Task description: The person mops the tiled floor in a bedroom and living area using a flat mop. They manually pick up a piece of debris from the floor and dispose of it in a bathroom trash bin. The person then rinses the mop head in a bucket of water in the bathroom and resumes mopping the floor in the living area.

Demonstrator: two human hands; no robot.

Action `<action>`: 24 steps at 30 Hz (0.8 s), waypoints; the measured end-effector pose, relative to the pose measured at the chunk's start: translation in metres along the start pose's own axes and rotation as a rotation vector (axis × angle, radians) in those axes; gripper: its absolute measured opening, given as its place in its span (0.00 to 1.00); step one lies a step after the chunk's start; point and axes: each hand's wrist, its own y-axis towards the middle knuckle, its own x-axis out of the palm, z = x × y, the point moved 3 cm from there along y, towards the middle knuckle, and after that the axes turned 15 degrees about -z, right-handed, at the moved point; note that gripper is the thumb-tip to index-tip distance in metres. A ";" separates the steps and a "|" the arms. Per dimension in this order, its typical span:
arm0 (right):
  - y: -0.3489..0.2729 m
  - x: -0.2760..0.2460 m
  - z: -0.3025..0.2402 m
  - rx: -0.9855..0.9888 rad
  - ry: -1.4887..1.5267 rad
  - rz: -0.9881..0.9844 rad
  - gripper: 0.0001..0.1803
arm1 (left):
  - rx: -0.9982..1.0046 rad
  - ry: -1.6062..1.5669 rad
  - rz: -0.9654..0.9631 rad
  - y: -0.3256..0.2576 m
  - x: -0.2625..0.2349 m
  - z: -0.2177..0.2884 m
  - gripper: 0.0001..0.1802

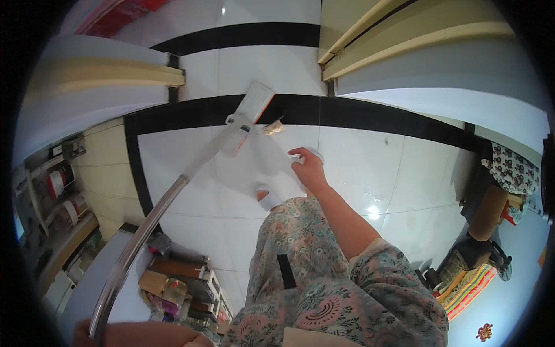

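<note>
My left hand (84,332), partly cut off at the lower left edge, is wrapped round the metal pole of a floor squeegee (144,237). The pole slants forward and right across the view. Its flat white head (256,101) has an orange edge and rests on the floor across a black tile band. Just right of the head lies a small crumpled tan piece of litter (273,128), with a thin dark bit beside it. My right hand (309,169) hangs in front of my body with loosely bent fingers, apart and holding nothing visible. It overlaps my slippered foot in the view.
White tiles with black bands cover the floor (370,162). A doorway opens ahead between two wall ends (173,77). At lower left stands a rack with jars (173,289). On the right are a patterned cloth (511,168) and a brown roll-shaped thing (487,213).
</note>
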 end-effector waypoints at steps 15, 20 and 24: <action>-0.140 0.117 -0.309 -0.730 -0.388 -0.412 0.28 | 0.069 -0.708 -0.695 0.082 0.028 0.174 0.12; -0.115 0.119 -0.289 -0.535 -0.586 -0.254 0.04 | 0.035 -0.480 -0.807 0.076 0.032 0.185 0.07; -0.113 0.107 -0.289 -0.495 -0.544 -0.301 0.04 | -0.003 -0.292 -0.552 0.079 0.047 0.186 0.07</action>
